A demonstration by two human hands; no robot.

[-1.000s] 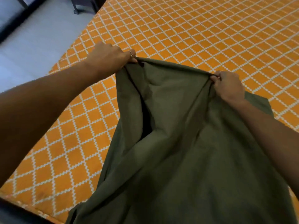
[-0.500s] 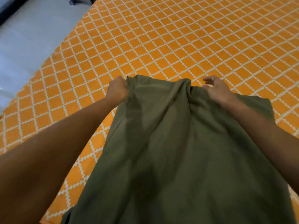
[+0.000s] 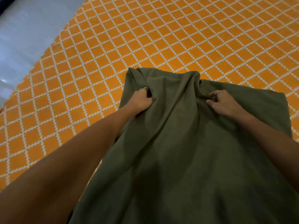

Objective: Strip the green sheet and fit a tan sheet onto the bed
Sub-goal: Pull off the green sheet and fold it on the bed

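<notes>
The green sheet [image 3: 186, 151] lies gathered and partly folded on the bed, stretching from the middle of the view down to the bottom edge. My left hand [image 3: 140, 101] grips a bunch of it near its upper left corner. On the upper right part of the cloth, my right hand [image 3: 223, 102] pinches a fold with curled fingers. The bed [image 3: 145, 38] under it shows an orange cover with a white diamond lattice. No tan sheet is in view.
A pale grey floor [image 3: 27, 29] runs along the bed's left edge at the upper left. The orange patterned surface spreads wide beyond and to the left of the green cloth.
Both hands have come closer to me and lower on the green sheet, letting its raised top edge drop forward over their grip. The cloth, held open a second ago, is now bunched.
</notes>
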